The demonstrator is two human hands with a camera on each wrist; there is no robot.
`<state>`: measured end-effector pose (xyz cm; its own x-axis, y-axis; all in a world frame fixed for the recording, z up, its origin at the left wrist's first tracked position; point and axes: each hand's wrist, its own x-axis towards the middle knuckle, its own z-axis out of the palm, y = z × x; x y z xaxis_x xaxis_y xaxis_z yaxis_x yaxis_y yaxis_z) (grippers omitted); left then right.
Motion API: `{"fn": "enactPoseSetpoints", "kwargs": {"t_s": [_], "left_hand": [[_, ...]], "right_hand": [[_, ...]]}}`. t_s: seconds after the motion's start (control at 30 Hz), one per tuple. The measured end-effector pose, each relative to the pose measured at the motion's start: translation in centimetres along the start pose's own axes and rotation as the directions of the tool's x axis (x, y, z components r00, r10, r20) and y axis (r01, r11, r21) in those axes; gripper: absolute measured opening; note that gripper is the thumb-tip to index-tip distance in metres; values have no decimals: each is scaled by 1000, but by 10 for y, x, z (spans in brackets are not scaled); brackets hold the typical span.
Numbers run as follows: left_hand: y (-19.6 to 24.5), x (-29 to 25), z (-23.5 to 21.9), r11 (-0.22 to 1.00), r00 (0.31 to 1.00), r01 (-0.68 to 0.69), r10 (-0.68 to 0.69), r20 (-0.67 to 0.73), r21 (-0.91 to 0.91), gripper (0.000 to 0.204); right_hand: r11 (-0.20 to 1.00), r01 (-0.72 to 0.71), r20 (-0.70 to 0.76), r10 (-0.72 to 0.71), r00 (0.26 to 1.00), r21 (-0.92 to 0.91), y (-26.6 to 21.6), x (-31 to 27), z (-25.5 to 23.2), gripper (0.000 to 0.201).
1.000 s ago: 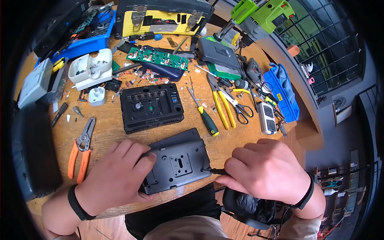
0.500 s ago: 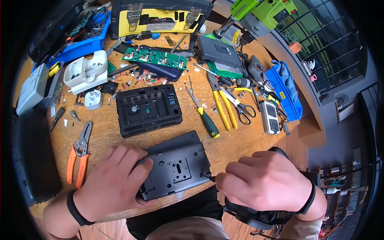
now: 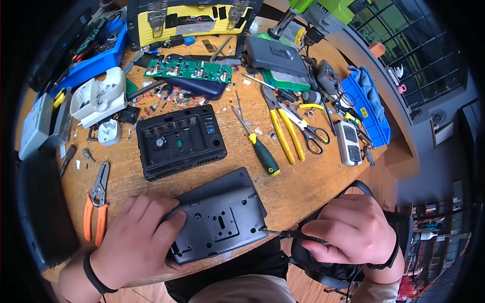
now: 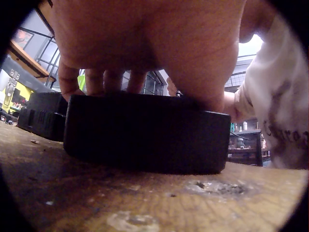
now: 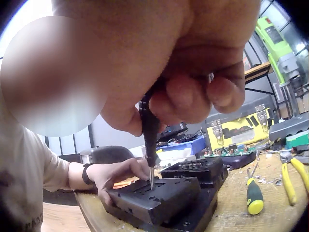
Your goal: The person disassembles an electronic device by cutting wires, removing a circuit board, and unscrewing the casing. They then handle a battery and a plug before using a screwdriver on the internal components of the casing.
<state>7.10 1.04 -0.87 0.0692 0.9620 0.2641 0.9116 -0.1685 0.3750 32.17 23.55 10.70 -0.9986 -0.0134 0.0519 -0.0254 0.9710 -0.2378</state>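
A black plastic housing [image 3: 235, 202] lies at the table's front edge, with a small square plate of holes in its middle and screw holes around it. My left hand [image 3: 141, 232] grips its left end, thumb over the top face and fingers along the far side; the left wrist view shows the housing's end [image 4: 145, 135] under the palm. In my right hand [image 3: 353, 230] is a black-handled screwdriver [image 5: 150, 137]. Its thin metal shaft points at the housing's right edge, the tip close beside a corner hole. In the right wrist view the fingers curl around the handle.
Behind the housing sits an open black casing [image 3: 181, 141]. Orange-handled wire strippers [image 3: 96, 207] lie left; a green-yellow screwdriver [image 3: 261, 154], yellow-handled pliers [image 3: 285, 131] and scissors [image 3: 313, 137] lie right. A green circuit board [image 3: 189, 69] and scattered scraps lie farther back.
My right hand has moved right and away from the housing, so more of the screwdriver shows. My left hand keeps its grip. The head view has shifted a little.
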Motion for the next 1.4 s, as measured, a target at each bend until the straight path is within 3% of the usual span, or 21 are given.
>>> {"fn": "enactPoseSetpoints", "kwargs": {"t_s": [0.1,0.23,0.3,0.43,0.6,0.73,0.9,0.97,1.1,1.23,1.33,1.4], "left_hand": [[3,2,-3,1000,999,29,-29,17,-3,68],[3,0,-4,1000,1000,27,-27,8,-6,69],[3,0,-4,999,999,33,-33,-5,-23,74],[3,1,-4,1000,1000,9,-9,-7,-27,78],[6,-1,-6,999,1000,27,-28,-11,-41,80],[6,-2,-6,999,999,28,-29,-24,-38,79],[5,-3,-3,998,995,20,-26,-99,-64,76],[7,-1,-7,998,997,36,-39,-65,-45,77],[4,-5,-3,998,997,63,-64,-46,-17,89],[4,-2,-5,997,996,50,-54,-74,-60,84],[2,-4,-5,996,994,51,-57,-89,-76,86],[-2,-6,-2,991,986,73,-89,-143,-111,88]], "right_hand": [[996,-8,-65,14,998,94,7,-6,6,22],[989,-43,-93,56,994,140,13,-19,13,23],[980,-61,-203,100,974,188,16,-26,21,23],[972,-78,-282,140,949,221,19,-37,34,28],[941,-124,-315,226,922,314,20,-46,49,27],[898,-244,-317,367,875,366,13,-50,56,31],[907,-223,-378,358,854,357,14,-53,69,29],[902,-204,-390,357,849,380,15,-53,73,28],[860,-231,-395,428,813,456,15,-59,81,26],[839,-228,-444,469,763,494,17,-65,90,25],[818,-205,-493,502,711,537,15,-68,99,23],[735,-173,-485,586,649,656,13,-70,105,23]]}}
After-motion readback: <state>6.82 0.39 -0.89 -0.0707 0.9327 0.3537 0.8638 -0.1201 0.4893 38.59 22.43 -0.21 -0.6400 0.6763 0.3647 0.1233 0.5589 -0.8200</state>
